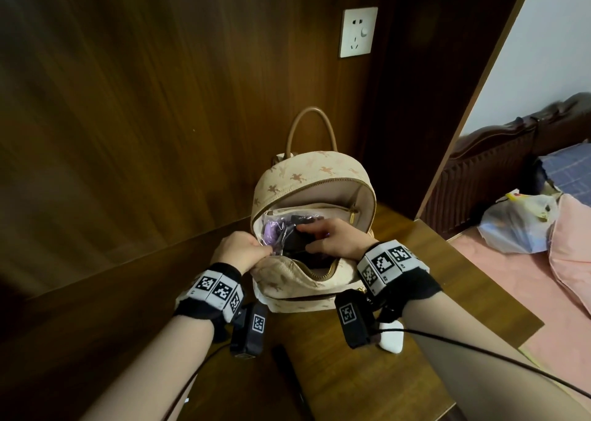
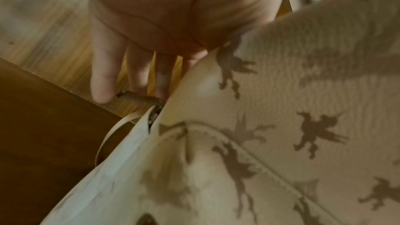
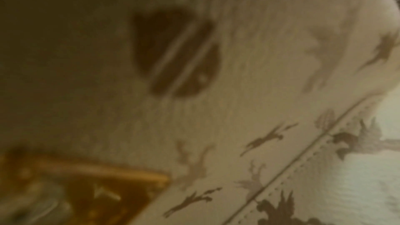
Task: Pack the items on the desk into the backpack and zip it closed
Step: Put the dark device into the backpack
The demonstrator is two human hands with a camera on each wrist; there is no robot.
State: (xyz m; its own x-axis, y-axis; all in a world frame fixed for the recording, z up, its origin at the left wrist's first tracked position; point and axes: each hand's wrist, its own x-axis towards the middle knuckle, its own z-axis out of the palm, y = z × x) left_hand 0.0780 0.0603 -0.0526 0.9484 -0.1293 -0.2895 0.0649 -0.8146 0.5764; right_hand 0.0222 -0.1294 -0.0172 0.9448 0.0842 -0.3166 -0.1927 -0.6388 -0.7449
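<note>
On a wooden desk [image 1: 447, 292], the left hand [image 1: 241, 252] pinched the horse-print backpack [image 1: 307, 177] rim open, apparently so the right hand [image 1: 332, 238], beside it, could push a gripped black item [image 1: 295, 243] inside.

Overall light: pretty dim and warm, wood panelling soaks it up.
Light source: brighter on the right by the white wall [image 1: 543, 53].
Shadows: lower left of the head view goes near black.
Head view: mostly sharp, edges bend from the wide lens.
Left wrist: soft, backpack [image 2: 281, 126] print a bit smeared.
Right wrist: heavy blur, backpack fabric [image 3: 238, 91] mushy, washed-out glare lower right.
</note>
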